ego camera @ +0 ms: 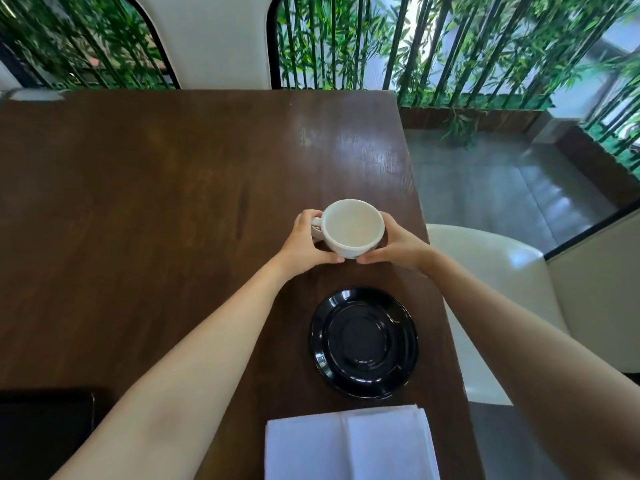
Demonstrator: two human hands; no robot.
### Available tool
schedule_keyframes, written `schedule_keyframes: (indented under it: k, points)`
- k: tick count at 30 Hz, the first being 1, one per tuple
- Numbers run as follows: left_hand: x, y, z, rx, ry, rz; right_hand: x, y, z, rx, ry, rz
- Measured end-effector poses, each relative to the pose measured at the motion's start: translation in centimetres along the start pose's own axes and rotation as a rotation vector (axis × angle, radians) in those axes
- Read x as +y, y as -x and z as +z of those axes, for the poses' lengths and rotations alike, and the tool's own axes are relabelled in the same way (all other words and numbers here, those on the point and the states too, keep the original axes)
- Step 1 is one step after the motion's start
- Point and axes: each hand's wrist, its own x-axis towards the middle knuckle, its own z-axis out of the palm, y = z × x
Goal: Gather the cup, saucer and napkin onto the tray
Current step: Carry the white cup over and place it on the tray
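Observation:
A white empty cup (351, 228) sits on the dark wooden table (156, 188), its handle pointing left. My left hand (306, 242) wraps the handle side and my right hand (398, 245) cups the other side, thumbs under the near wall. A glossy black saucer (363, 342) lies nearer to me, apart from the cup. A folded white napkin (349, 445) lies at the table's near edge, just below the saucer. A dark tray corner (45, 434) shows at the bottom left.
The table's right edge runs close beside the cup and saucer. A white chair (491, 282) stands to the right, another chair back (214, 39) across the table. Bamboo stems line the far side.

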Motion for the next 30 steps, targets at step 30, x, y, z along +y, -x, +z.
schedule_keyframes:
  k: [30]
  points:
    - [15.4, 10.7, -16.0, 0.289, -0.015, 0.251, -22.4, 5.5, 3.9, -0.029, 0.026, -0.403]
